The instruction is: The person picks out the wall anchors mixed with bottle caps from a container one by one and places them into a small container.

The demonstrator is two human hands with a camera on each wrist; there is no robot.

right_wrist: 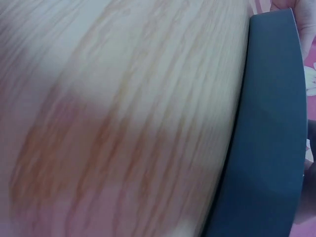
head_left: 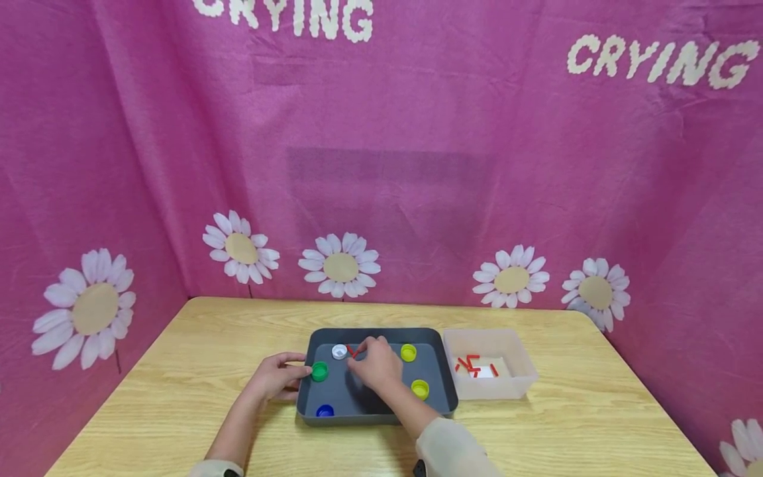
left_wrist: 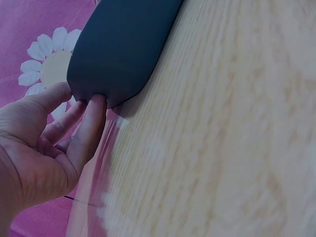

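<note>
A dark grey tray (head_left: 357, 420) lies on the table with coloured bottle caps inside. My left hand (head_left: 279, 376) grips its left wall, thumb over the rim close to the green cap (head_left: 320, 371) and fingers against the outside, as the left wrist view shows. My right hand (head_left: 379, 363) reaches into the tray, fingertips pinching a small red stick (head_left: 355, 354). Another red stick (head_left: 350, 348) lies against it, beside the white cap (head_left: 339, 352). In the right wrist view the tray's front wall (right_wrist: 261, 128) hides most of this hand.
A blue cap (head_left: 324, 411) sits at the tray's front left; two yellow caps, one at the back (head_left: 408, 352) and one nearer (head_left: 420, 389), are on the right. A translucent box (head_left: 520, 387) with several red sticks (head_left: 473, 358) stands against the tray's right side. Pink cloth (head_left: 393, 199) hangs behind the table.
</note>
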